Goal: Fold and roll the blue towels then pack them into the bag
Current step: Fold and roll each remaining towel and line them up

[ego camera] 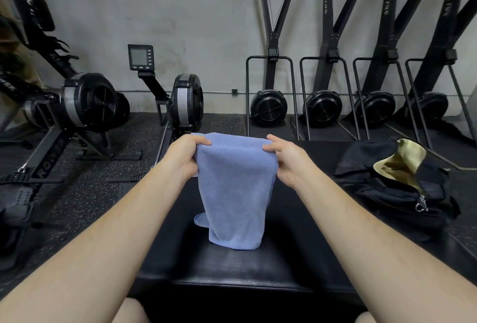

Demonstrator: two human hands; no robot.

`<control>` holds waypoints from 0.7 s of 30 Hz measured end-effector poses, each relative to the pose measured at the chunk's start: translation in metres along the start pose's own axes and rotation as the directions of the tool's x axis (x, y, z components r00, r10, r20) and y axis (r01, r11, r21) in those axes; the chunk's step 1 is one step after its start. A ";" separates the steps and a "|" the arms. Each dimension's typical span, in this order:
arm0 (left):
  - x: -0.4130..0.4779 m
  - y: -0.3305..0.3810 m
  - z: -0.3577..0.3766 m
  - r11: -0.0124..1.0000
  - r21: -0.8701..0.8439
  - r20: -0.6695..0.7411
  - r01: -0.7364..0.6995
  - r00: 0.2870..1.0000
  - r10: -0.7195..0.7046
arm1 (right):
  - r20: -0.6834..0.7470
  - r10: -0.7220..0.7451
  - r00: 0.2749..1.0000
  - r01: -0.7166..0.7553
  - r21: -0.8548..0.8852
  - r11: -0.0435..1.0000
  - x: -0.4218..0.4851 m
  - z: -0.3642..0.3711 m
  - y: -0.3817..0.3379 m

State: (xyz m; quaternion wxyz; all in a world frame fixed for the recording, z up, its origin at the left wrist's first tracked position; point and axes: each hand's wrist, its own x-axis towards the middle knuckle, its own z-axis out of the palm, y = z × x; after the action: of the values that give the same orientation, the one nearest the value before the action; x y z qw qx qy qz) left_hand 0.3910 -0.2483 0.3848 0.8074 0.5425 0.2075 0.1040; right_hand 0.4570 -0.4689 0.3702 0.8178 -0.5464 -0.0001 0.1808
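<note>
left hand point(186, 153) and right hand point(285, 160) hold blue towel point(236, 188) up by top corners, fingers pinched on cloth. towel hangs doubled over middle of tabletop point(296, 245), bottom hem touching it. bag point(392, 186) open at right far corner. judgement: fold step. keep top edge level, lower towel flat, line up edges before rolling tight.

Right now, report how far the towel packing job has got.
Done: nothing packed that shows. In hand: left hand and right hand pinch the top corners of one soft blue terry towel, hanging doubled over the black padded bench. Left: rolling, then packing into the open black gold-lined bag.
</note>
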 end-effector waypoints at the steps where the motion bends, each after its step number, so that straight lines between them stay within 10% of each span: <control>1: 0.000 0.002 -0.001 1.000 -0.014 0.008 0.000 1.000 0.000 | -0.001 0.006 1.000 -0.006 0.021 1.000 -0.001 0.000 -0.002; 7: 0.009 0.012 -0.003 0.963 -0.268 -0.036 -0.028 0.999 0.019 | -0.192 -0.043 0.980 0.076 0.164 0.984 0.003 -0.003 -0.012; 21: 0.019 0.033 -0.008 0.972 -0.182 -0.089 -0.149 0.987 0.134 | -0.260 -0.388 0.884 0.325 -0.254 0.911 0.008 -0.037 -0.052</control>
State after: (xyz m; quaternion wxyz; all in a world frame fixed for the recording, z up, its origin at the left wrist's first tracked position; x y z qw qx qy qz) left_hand 0.4063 -0.2215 0.4083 0.8370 0.4728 0.1883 0.2011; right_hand 0.4871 -0.5171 0.3997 0.7670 -0.6388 0.0065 -0.0609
